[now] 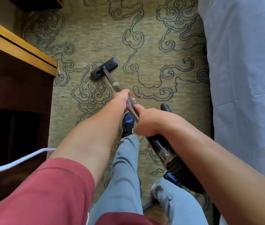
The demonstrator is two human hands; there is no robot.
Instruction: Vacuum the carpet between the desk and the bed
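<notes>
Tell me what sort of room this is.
Probably a bedroom, perhaps a hotel room: a bed in pale blue sheets on the right, a dark wooden desk with light trim on the left, and green swirl-patterned carpet between them.

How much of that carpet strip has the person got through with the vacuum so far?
Done: cannot tell; the patterned carpet shows no cleaned track. In hand: the left hand and right hand both grip the vacuum wand, whose floor head sits on the carpet near the desk corner. Left: probably the carpet ahead of the head and the strip along the bed.
</notes>
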